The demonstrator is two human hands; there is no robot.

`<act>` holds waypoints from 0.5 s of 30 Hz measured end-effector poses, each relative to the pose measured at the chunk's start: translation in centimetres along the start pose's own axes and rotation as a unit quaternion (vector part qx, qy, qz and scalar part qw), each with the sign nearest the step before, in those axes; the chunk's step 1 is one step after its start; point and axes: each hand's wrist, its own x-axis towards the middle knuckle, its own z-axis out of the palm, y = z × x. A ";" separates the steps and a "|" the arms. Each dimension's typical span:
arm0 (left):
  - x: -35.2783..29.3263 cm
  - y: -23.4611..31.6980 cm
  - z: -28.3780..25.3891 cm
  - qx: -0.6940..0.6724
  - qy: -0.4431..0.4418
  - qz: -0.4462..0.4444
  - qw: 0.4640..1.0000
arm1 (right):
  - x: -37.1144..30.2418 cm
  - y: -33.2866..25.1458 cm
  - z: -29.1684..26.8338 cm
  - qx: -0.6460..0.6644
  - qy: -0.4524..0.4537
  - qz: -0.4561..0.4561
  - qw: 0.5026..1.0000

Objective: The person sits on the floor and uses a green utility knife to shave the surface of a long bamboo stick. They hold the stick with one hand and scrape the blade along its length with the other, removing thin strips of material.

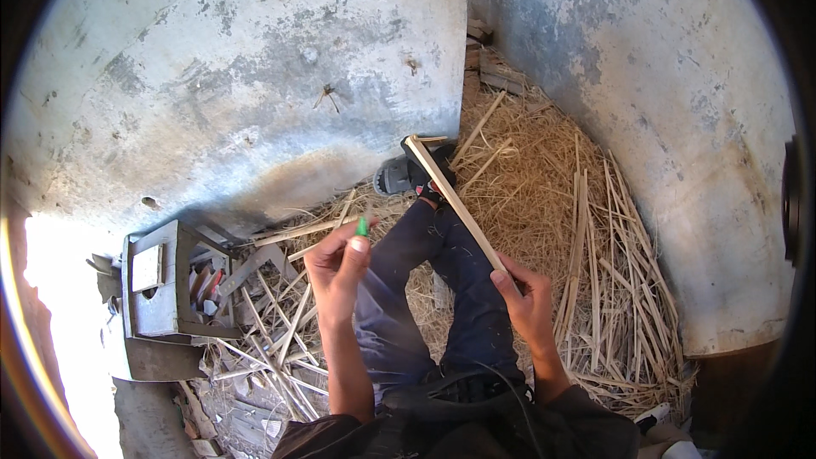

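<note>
My right hand (527, 302) grips the near end of a long pale wooden strip (450, 197) that slants up and left over my outstretched leg in dark blue trousers (433, 289). My left hand (340, 265) is raised beside the knee, fingers pinched on a small green-tipped object (363, 226), perhaps a pen or small tool. The two hands are apart, with the leg between them. My shoe (408, 174) rests near the wall at the strip's far end.
A weathered concrete wall (255, 76) stands ahead and another (663, 119) to the right. Straw and several split cane strips (586, 246) cover the ground. A grey metal box-like tool (157, 285) sits at the left among more strips (272, 331).
</note>
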 end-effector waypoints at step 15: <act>-2.0 1.5 4.3 0.263 -0.104 0.070 0.957 | 0.6 -1.5 1.2 -0.110 0.004 -0.109 0.988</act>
